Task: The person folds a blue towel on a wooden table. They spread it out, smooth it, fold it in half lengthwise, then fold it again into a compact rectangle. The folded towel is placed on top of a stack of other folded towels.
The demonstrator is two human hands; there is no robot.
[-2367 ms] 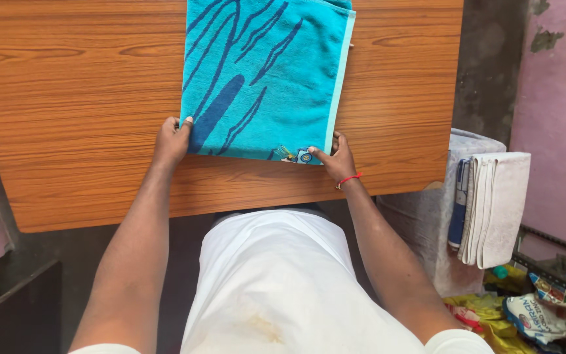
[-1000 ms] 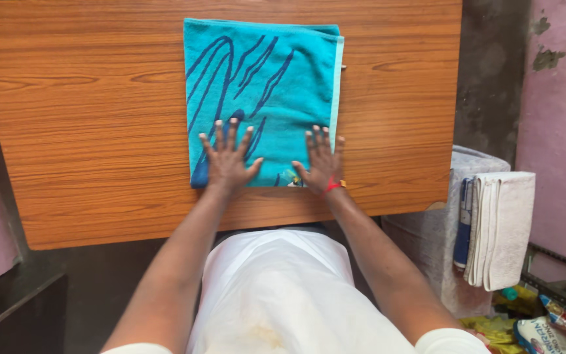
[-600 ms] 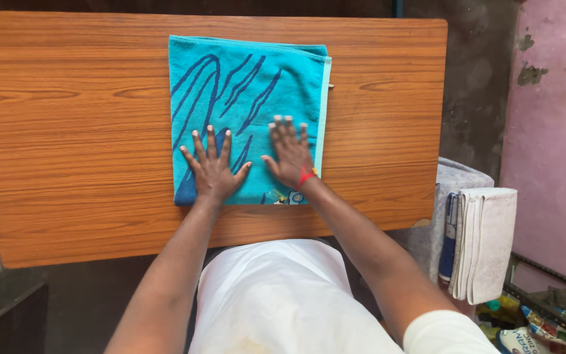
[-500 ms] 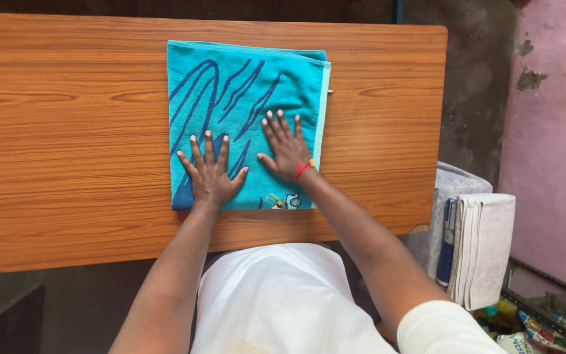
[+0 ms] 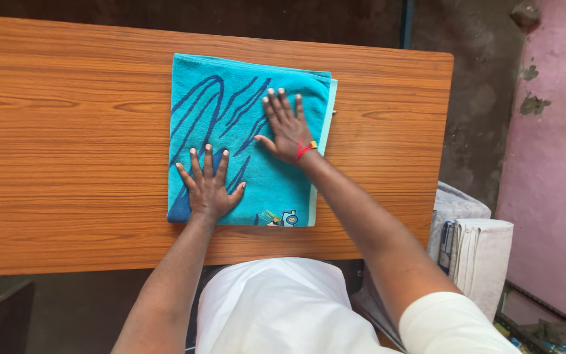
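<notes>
A: Count for the log?

B: I see one folded towel [image 5: 250, 141], one wooden table [image 5: 67, 151], two hands. Lower right of the frame: one stack of folded pale cloths [image 5: 486, 259], resting on a grey cloth-covered thing I cannot identify.

A: Where is the towel?

B: It lies flat on the table, slightly right of the frame's centre, well in from the table's left end and nearer its right end. Its near edge sits just short of the table's front edge; its far edge stops short of the back edge.

A: Hands?

B: The left hand [image 5: 208, 187] is flat, palm down, fingers spread, on the lower left part of the towel. The right hand [image 5: 287, 128] is also flat, palm down, fingers spread, on the upper right part, close to the towel's right edge. Neither hand grips anything; both press on the cloth. The right hand sits higher in the frame than the left. There is a red thread band [image 5: 305, 149] on the right wrist.

A: The towel's look?

B: Turquoise terry, folded to a near square, layers showing along the upper right corner. Dark blue curved streaks run over its left and middle. A paler strip edges the right side. There is a small printed figure [image 5: 282, 218] at the lower edge, too small for me to make out. The surface lies smooth, and the corners are roughly squared.

A: Anything else?

B: A pink wall [image 5: 558, 131] with flaked patches takes the right of the frame. I see a white shirt [image 5: 276, 308] at the bottom centre.
</notes>
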